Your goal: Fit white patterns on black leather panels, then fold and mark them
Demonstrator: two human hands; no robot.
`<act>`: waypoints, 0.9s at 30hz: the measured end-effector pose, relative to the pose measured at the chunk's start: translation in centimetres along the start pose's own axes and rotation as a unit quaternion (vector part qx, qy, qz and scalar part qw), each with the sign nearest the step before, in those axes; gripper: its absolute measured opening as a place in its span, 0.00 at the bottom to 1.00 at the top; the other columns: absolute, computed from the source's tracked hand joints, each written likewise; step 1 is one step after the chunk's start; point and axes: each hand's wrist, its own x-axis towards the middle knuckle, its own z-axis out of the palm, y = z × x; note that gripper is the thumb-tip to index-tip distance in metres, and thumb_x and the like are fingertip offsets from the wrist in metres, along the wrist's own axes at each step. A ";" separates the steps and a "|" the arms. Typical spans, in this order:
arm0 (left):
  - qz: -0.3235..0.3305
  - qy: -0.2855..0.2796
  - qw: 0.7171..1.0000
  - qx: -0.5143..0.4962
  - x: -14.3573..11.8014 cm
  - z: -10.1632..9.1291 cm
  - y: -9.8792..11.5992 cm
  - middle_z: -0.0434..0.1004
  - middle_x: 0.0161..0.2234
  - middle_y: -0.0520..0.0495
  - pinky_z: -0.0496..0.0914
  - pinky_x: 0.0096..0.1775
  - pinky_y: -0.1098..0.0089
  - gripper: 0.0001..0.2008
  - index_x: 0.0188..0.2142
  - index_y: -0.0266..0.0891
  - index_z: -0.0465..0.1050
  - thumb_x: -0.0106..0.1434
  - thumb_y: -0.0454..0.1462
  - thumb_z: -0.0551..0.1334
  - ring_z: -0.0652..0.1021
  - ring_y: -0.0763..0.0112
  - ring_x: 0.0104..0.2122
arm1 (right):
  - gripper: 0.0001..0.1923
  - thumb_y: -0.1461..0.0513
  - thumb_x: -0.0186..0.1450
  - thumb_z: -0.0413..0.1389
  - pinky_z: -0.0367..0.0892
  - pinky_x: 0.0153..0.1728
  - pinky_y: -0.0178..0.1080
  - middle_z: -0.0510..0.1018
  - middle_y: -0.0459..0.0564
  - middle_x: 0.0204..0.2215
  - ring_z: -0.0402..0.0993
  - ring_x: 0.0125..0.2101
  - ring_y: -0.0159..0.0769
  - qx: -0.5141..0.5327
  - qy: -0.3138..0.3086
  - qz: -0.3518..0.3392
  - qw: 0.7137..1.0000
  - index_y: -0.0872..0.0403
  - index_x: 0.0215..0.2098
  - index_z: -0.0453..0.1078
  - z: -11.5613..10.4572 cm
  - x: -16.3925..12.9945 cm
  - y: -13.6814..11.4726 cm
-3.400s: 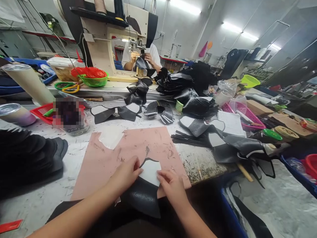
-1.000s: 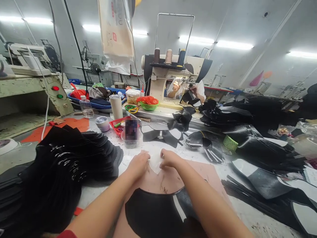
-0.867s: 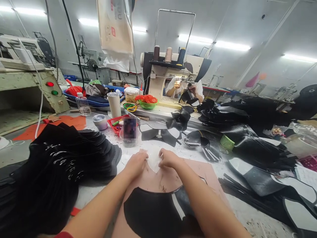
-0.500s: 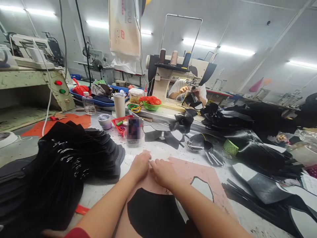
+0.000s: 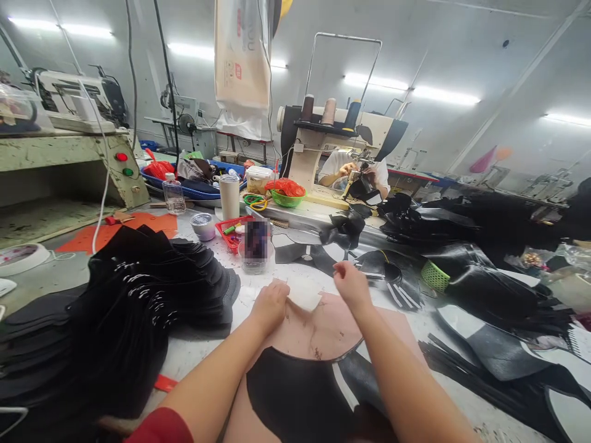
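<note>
My left hand (image 5: 272,304) is closed in a pinch on the edge of a thin whitish sheet piece (image 5: 305,296), which is bent and raised above the work surface. My right hand (image 5: 353,286) is apart from it to the right, fingers curled together; whether anything small is between them I cannot make out. Below both hands lies a pink sheet (image 5: 309,335) with dark smudges. On it, near me, rests a curved black cut piece (image 5: 295,394), with a white strip (image 5: 345,387) along its right side.
A tall stack of black pieces (image 5: 133,295) stands at left. Ahead are a mobile phone (image 5: 256,240), a red basket (image 5: 228,232) and a cream tumbler (image 5: 229,198). Black strips and parts (image 5: 498,344) lie at right. Behind, a person works at a sewing machine (image 5: 295,157).
My hands, close together before, have parted. The right one has moved right and up, and the whitish piece now shows between them. The view has shifted slightly.
</note>
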 end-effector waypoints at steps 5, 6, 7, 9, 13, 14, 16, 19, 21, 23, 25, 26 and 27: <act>-0.002 0.009 1.000 0.004 0.0 0.0 -0.1 0.71 0.42 0.46 0.69 0.42 0.59 0.10 0.41 0.35 0.68 0.62 0.38 0.56 0.73 0.66 0.41 | 0.14 0.62 0.58 0.53 0.63 0.37 0.34 0.76 0.51 0.37 0.72 0.37 0.35 0.000 -0.061 -0.101 0.993 0.55 0.43 0.66 0.9 -2.5 -2.0; -0.003 0.010 1.000 0.004 0.0 0.0 -0.1 0.71 0.41 0.46 0.69 0.42 0.59 0.10 0.41 0.35 0.68 0.62 0.38 0.56 0.73 0.66 0.41 | 0.14 0.60 0.56 0.55 0.63 0.38 0.34 0.75 0.50 0.38 0.71 0.38 0.36 -0.002 -0.075 -0.132 0.988 0.54 0.41 0.67 1.6 -3.0 -2.9; -0.003 0.010 1.000 0.005 0.0 -0.1 -0.1 0.71 0.41 0.46 0.69 0.42 0.59 0.10 0.41 0.35 0.68 0.62 0.39 0.57 0.73 0.66 0.41 | 0.14 0.59 0.55 0.57 0.63 0.38 0.35 0.75 0.50 0.38 0.70 0.39 0.38 -0.007 -0.086 -0.157 0.984 0.53 0.40 0.68 2.3 -3.4 -3.7; -0.003 0.010 1.000 0.006 -0.1 -0.1 -0.1 0.71 0.41 0.46 0.69 0.41 0.59 0.10 0.41 0.35 0.68 0.61 0.39 0.57 0.73 0.67 0.41 | 0.12 0.59 0.55 0.57 0.62 0.38 0.38 0.74 0.53 0.38 0.69 0.41 0.41 -0.016 -0.099 -0.187 0.977 0.54 0.38 0.69 3.5 -3.8 -4.6; 0.000 0.005 1.000 0.006 -0.3 -0.4 0.0 0.71 0.41 0.46 0.69 0.42 0.59 0.11 0.41 0.35 0.68 0.61 0.38 0.57 0.73 0.66 0.41 | 0.10 0.63 0.55 0.57 0.62 0.37 0.39 0.74 0.55 0.37 0.70 0.40 0.43 -0.009 -0.108 -0.197 0.974 0.55 0.37 0.68 4.2 -3.4 -4.5; 0.001 0.004 1.000 0.006 -0.3 -0.5 0.1 0.71 0.41 0.46 0.69 0.42 0.59 0.11 0.41 0.35 0.68 0.61 0.38 0.57 0.73 0.66 0.41 | 0.09 0.64 0.55 0.56 0.61 0.36 0.39 0.74 0.55 0.36 0.70 0.38 0.43 0.000 -0.106 -0.193 0.975 0.55 0.35 0.68 4.1 -3.3 -4.4; -0.001 0.001 1.000 0.004 -0.2 -0.6 0.1 0.71 0.41 0.46 0.69 0.42 0.59 0.10 0.41 0.35 0.68 0.62 0.38 0.57 0.73 0.66 0.41 | 0.05 0.66 0.55 0.55 0.61 0.35 0.38 0.75 0.54 0.33 0.71 0.35 0.41 0.025 -0.097 -0.172 0.980 0.55 0.31 0.68 4.1 -3.0 -4.4; -0.006 -0.005 1.000 -0.003 -0.2 -0.6 0.1 0.71 0.42 0.45 0.69 0.42 0.59 0.11 0.41 0.35 0.68 0.62 0.38 0.56 0.73 0.66 0.41 | 0.03 0.68 0.53 0.54 0.60 0.33 0.37 0.75 0.51 0.26 0.71 0.30 0.39 0.083 -0.066 -0.115 0.988 0.55 0.23 0.66 3.9 -2.3 -4.5; -0.008 -0.009 1.000 -0.012 -0.2 -0.5 0.2 0.71 0.43 0.45 0.69 0.43 0.58 0.11 0.42 0.35 0.68 0.62 0.39 0.56 0.73 0.66 0.42 | 0.06 0.69 0.50 0.55 0.60 0.31 0.37 0.73 0.48 0.21 0.70 0.28 0.38 0.137 -0.031 -0.064 0.988 0.54 0.19 0.63 3.3 -1.5 -3.7; -0.011 -0.015 0.999 -0.027 -0.2 -0.4 0.2 0.70 0.44 0.45 0.68 0.44 0.57 0.12 0.43 0.36 0.68 0.62 0.39 0.56 0.72 0.65 0.43 | 0.08 0.67 0.51 0.54 0.60 0.30 0.37 0.70 0.46 0.18 0.69 0.26 0.37 0.199 0.025 -0.001 0.980 0.53 0.17 0.61 2.0 -0.8 -1.8; -0.013 -0.021 0.998 -0.050 -0.2 -0.4 0.3 0.70 0.45 0.44 0.67 0.45 0.56 0.12 0.43 0.36 0.67 0.62 0.39 0.56 0.72 0.65 0.44 | 0.07 0.62 0.54 0.51 0.62 0.30 0.38 0.69 0.46 0.19 0.67 0.26 0.37 0.267 0.102 0.069 0.956 0.53 0.20 0.59 0.1 -0.3 0.8; -0.015 -0.024 0.997 -0.065 -0.1 -0.4 0.3 0.70 0.45 0.44 0.67 0.45 0.56 0.12 0.43 0.36 0.67 0.62 0.39 0.56 0.72 0.64 0.44 | 0.07 0.59 0.56 0.49 0.62 0.29 0.39 0.68 0.46 0.20 0.67 0.26 0.37 0.302 0.146 0.104 0.937 0.52 0.22 0.59 -0.8 -0.4 2.2; -0.018 -0.026 0.996 -0.083 0.1 -0.5 0.3 0.70 0.45 0.44 0.67 0.45 0.56 0.12 0.43 0.36 0.68 0.62 0.39 0.56 0.71 0.64 0.44 | 0.09 0.56 0.57 0.47 0.63 0.28 0.38 0.67 0.46 0.21 0.67 0.26 0.36 0.337 0.181 0.131 0.914 0.52 0.24 0.58 -1.8 -0.6 3.4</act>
